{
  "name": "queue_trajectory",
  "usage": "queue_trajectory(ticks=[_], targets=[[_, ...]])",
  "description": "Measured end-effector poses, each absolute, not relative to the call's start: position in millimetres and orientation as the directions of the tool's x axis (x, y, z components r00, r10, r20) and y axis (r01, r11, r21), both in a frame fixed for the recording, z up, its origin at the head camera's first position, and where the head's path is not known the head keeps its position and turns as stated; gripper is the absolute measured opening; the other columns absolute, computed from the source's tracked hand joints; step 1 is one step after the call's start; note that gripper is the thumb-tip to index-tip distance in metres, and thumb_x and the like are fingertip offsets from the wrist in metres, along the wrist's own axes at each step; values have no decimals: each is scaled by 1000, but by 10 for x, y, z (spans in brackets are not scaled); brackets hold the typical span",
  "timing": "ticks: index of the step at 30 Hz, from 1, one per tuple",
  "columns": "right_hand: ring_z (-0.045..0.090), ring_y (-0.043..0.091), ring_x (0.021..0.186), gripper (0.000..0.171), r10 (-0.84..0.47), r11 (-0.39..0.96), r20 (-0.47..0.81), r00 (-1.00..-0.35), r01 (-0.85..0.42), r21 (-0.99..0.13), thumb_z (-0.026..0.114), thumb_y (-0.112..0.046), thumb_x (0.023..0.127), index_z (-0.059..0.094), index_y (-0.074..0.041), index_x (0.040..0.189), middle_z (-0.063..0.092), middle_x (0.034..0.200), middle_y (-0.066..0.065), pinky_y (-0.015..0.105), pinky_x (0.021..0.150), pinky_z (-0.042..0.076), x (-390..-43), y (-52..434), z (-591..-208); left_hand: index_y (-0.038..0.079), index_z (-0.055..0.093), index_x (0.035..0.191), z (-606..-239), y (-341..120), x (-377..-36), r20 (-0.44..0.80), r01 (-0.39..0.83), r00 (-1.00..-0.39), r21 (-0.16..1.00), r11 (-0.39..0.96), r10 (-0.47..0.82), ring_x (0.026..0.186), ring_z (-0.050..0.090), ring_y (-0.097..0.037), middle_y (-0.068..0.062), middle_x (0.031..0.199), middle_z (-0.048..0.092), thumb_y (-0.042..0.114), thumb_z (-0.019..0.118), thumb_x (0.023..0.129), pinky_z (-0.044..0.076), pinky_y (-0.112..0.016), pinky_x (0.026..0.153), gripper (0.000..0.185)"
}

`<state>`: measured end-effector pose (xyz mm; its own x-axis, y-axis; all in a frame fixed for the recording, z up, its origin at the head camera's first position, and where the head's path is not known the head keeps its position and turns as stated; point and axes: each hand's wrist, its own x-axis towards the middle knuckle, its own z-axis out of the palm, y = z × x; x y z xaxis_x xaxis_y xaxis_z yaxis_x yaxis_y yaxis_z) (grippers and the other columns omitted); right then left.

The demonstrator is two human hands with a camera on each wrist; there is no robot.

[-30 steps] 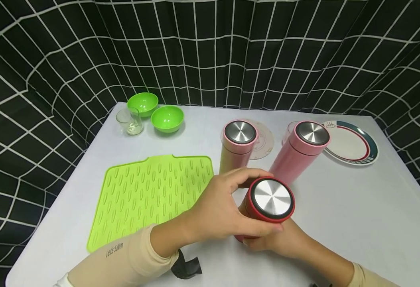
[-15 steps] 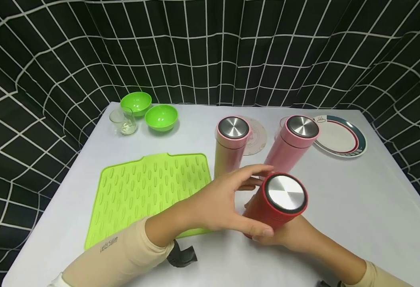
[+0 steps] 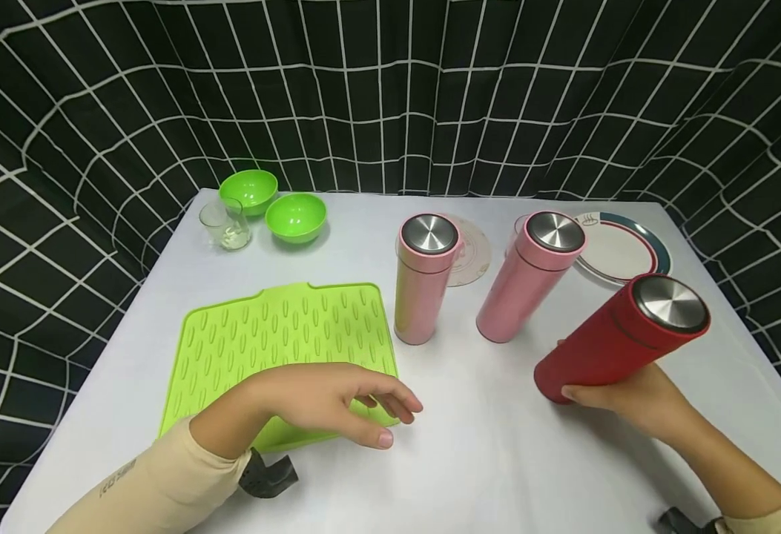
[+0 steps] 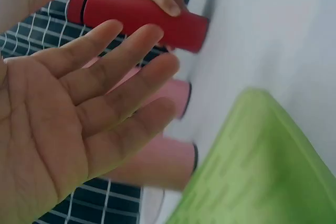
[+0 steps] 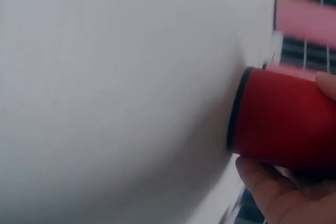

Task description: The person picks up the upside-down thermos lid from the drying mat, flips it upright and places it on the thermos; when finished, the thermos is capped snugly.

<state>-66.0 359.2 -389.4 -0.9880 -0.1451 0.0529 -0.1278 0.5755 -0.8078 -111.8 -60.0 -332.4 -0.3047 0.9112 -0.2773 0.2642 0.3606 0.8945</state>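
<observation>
- Risk on the left looked slight: the left hand (image 3: pixel 323 400) hovered over the near right corner of the green mat (image 3: pixel 277 348), and a careless sweep toward the right could have knocked over the nearer pink flask (image 3: pixel 423 278) standing just beyond that mat.
- Left fingers (image 4: pixel 121 77) were spread and relaxed, holding nothing.
- The second pink flask (image 3: pixel 530 274) stood upright toward the far right of the surface (image 3: pixel 483 460), near the tilted red one, so a swing of that base could have struck it.
- The red flask (image 3: pixel 620 337) leaned steeply toward the right edge, its base at or just off the surface; gripped low, it could have slipped or toppled.
- The right hand (image 3: pixel 630 404) had its fingers (image 5: pixel 262 187) curled round the red flask's lower body.
</observation>
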Motion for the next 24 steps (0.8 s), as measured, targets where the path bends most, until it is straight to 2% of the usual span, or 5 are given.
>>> queue_trajectory(ticks=[8, 12, 17, 21, 24], targets=[[45, 10, 106, 72, -28, 666, -34, -999, 6, -746, 81, -16, 82, 37, -10, 139, 48, 124, 2, 20, 71, 51, -998, 4057, -3855, 19, 55, 134, -3375, -860, -1102, -344, 187, -361, 884, 428, 867, 116, 57, -10, 12, 119, 64, 29, 63, 97, 43, -35, 101, 39], [46, 11, 108, 70, -12, 650, -50, -999, 31, -759, 80, -17, 83, 39, -14, 140, 49, 126, 0, 20, 72, 52, -1101, 4128, -3841, 15, 54, 135, -3402, -900, -1112, -334, 170, -365, 894, 415, 869, 113, 58, -11, 5, 120, 64, 27, 62, 98, 46, -32, 96, 40], [47, 7, 108, 67, 10, 614, -48, -999, 44, -788, 78, -12, 84, 40, -20, 138, 50, 123, -7, 18, 73, 51, -1132, 4136, -3858, 13, 54, 135, -3411, -899, -1121, -336, 166, -367, 894, 417, 867, 113, 57, -9, 5, 120, 64, 27, 62, 98, 46, -30, 96, 40], [46, 6, 107, 66, 3, 607, -47, -999, 39, -794, 77, -11, 85, 39, -23, 138, 49, 123, -7, 18, 72, 51, -1154, 4155, -3891, 12, 53, 135, -3426, -887, -1122, -345, 155, -361, 894, 421, 866, 112, 58, -8, 3, 121, 63, 26, 61, 98, 46, -30, 96, 40], [44, 7, 106, 67, 6, 613, -62, -998, 52, -788, 77, -12, 85, 36, -21, 138, 45, 125, -3, 18, 71, 51, -1163, 4173, -3924, 11, 53, 135, -3446, -877, -1128, -344, 157, -353, 895, 417, 870, 111, 58, -8, 2, 121, 63, 26, 61, 98, 46, -29, 96, 41]])
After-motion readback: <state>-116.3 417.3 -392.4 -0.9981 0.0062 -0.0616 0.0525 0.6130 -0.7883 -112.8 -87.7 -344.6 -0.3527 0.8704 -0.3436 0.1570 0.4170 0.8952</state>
